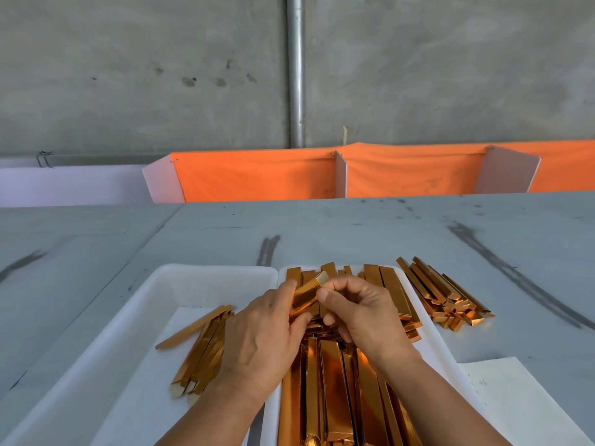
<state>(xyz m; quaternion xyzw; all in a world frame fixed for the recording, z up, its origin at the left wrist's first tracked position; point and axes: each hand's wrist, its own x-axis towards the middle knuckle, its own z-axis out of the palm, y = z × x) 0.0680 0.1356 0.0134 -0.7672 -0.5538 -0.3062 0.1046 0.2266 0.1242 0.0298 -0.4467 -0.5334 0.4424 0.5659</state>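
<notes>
Grey, scuffed tabletop [354, 226], near edge.

Two white plastic trays side by side, touching. Left tray [219, 268] carries a small fan of narrow gold strips [203, 349] towards its right wall. Right tray [441, 352] is loaded with a heap of long gold foil-card pieces [331, 397], running front to back. A third bundle of gold strips [444, 294] lies on the bare tabletop just beside the right tray's outer rim. White paper sheet [515, 397] at the near right corner, with writing too small to read.

Work piece: one short gold foil-faced card strip [304, 296], held up over the far half of the right tray, tilted, upper end pale and folded over.

Hands: close together, both clamped on the strip. Left hand [260, 329] wraps its lower part, thumb underneath. Right hand [363, 310] pinches the upper end between thumb and forefinger.

Handling judgement:
- Very light thin card, stiff along its length, giving only at the creases.
- Foil face looks slick and will likely mark or dent under a hard squeeze.
- Best held by the long edges near one end, leaving the fold line free for the other hand's fingertips.
- Loose neighbours in the heap slide easily, so lift clear before working.
</notes>
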